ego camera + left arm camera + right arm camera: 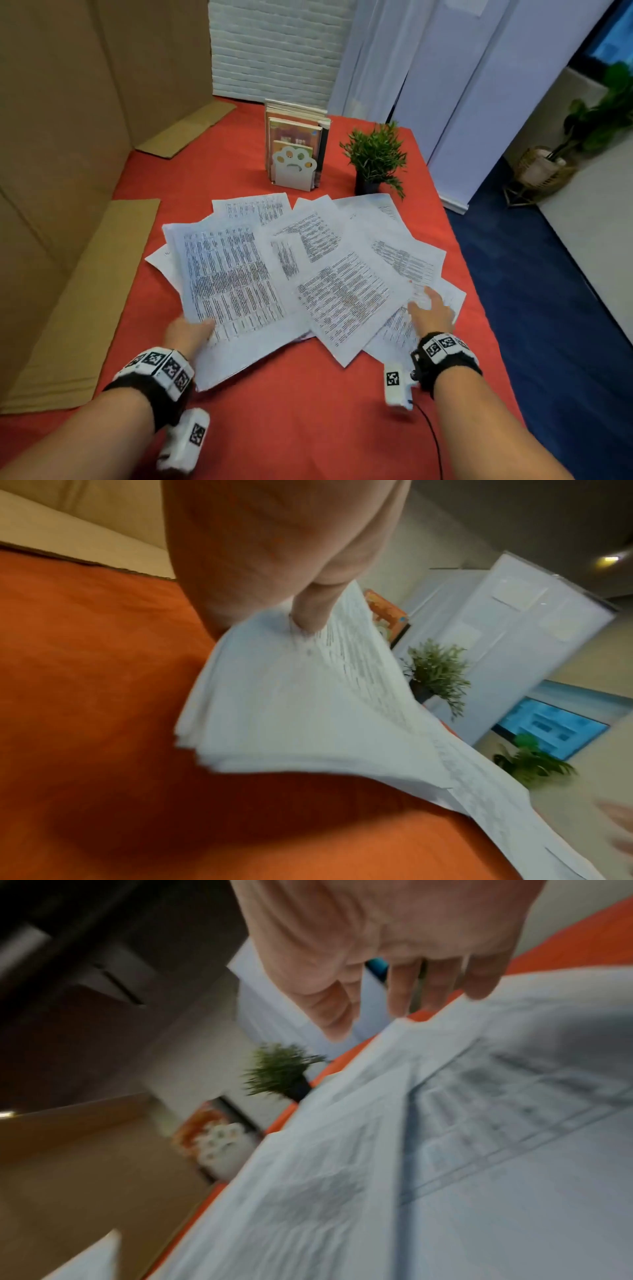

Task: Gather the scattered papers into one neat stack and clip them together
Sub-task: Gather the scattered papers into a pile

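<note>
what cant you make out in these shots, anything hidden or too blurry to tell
- Printed text on the papers: too small in the head view, blurred in both wrist views.
- Left hand fingers: under the sheets it grips; only the thumb shows.
- A clip: none visible in any view.
- Book titles: partly covered by the paw bookend.

The room is evenly and brightly lit from above, so the papers point(294, 270) on the bench point(308, 428) cast only faint, soft shadows. The head view is fairly sharp, though its edges bow outward. Both wrist views are dimmer and warmer, smeared with motion blur; print on the sheets is unreadable there. A small ceiling lamp point(608, 559) glares in the left wrist view
</note>
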A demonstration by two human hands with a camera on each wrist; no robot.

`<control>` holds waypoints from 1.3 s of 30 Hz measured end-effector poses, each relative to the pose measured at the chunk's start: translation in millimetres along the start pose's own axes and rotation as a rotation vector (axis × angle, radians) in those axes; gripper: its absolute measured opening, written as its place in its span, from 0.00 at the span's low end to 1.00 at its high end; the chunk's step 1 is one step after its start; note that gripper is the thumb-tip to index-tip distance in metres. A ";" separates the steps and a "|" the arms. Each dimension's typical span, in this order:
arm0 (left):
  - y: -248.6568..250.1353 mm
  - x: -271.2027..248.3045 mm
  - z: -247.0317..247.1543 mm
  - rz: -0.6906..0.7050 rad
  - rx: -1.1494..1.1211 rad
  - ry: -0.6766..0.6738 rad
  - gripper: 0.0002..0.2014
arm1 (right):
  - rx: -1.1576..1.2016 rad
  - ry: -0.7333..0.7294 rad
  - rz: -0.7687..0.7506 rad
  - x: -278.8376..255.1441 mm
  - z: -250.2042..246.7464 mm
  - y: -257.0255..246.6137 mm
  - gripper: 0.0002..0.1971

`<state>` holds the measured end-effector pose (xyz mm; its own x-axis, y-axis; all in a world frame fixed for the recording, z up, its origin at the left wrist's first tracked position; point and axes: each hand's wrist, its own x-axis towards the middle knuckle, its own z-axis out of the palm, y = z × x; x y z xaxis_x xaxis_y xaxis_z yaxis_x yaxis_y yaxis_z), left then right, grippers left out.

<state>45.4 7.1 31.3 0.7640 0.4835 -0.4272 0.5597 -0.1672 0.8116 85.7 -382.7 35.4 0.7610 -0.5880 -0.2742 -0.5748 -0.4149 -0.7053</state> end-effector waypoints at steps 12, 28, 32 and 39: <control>21.7 53.9 26.5 -0.181 -0.091 0.015 0.14 | -0.183 -0.126 0.077 66.5 29.1 -1.3 0.38; -57.0 64.8 -30.1 -0.223 -0.153 0.112 0.20 | -0.245 -0.402 -0.290 1.1 109.5 -29.4 0.38; -76.3 42.1 -60.7 -0.238 -0.131 0.129 0.16 | -0.260 -0.442 -0.317 -37.1 122.4 -19.8 0.39; -80.6 4.3 -80.5 -0.149 0.053 0.227 0.12 | -0.375 -0.442 -0.296 -90.0 114.5 -12.4 0.39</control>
<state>-22.2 91.8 -3.9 0.5840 0.6854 -0.4351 0.6812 -0.1221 0.7219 58.7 -245.1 -6.1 0.9095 -0.1038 -0.4026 -0.3269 -0.7770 -0.5380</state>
